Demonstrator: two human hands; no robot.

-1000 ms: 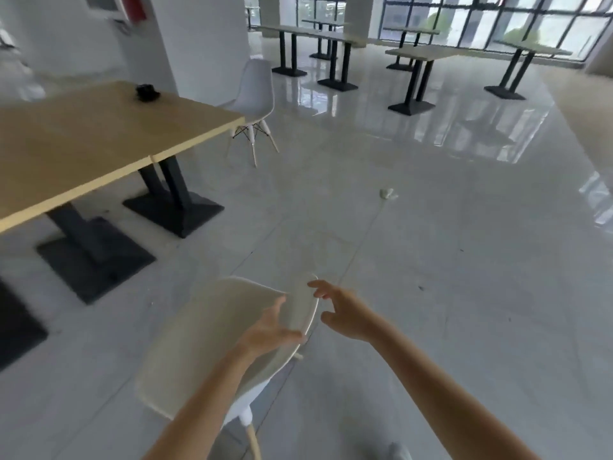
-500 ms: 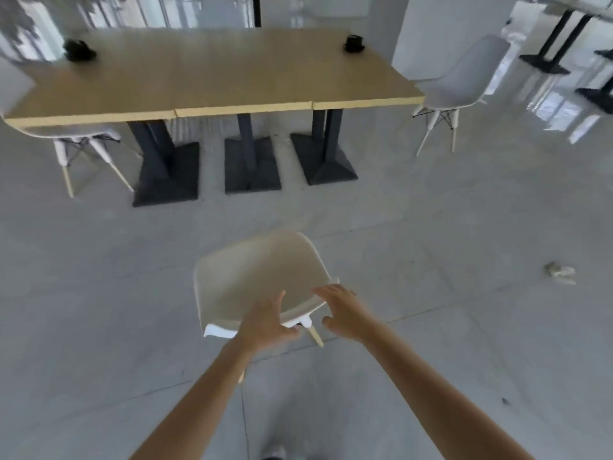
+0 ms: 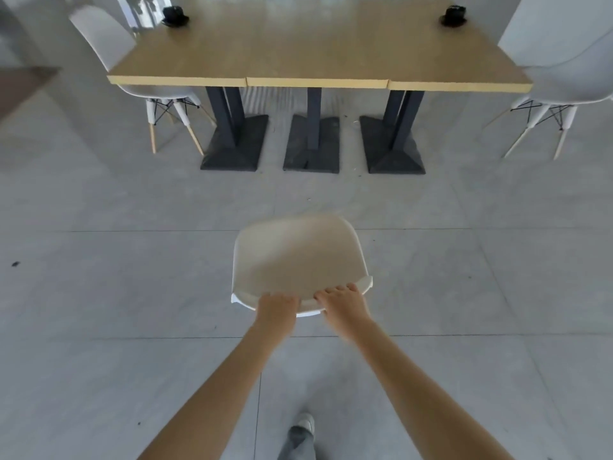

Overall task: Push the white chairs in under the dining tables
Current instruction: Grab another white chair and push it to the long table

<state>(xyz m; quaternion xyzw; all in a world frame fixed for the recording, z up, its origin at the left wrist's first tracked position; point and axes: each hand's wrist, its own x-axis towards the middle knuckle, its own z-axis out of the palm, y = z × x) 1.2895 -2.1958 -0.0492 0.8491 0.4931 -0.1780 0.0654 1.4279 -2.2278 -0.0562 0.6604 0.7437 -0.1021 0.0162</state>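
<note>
A white chair stands on the grey floor straight in front of me, its seat facing the long wooden dining table. My left hand and my right hand both grip the top edge of its backrest, fingers curled over the rim. Its legs are hidden under the shell. A stretch of bare floor separates the chair from the table's near edge. Another white chair sits at the table's left end, and a third at the right end.
Three black pedestal bases stand under the table. Two small black objects rest on the far tabletop corners. A dark table corner shows at the left edge. My shoe is below the chair.
My view has swung left to face the table square on. Both hands have gone from loose touching to gripping the backrest, and the chair now points at the table.
</note>
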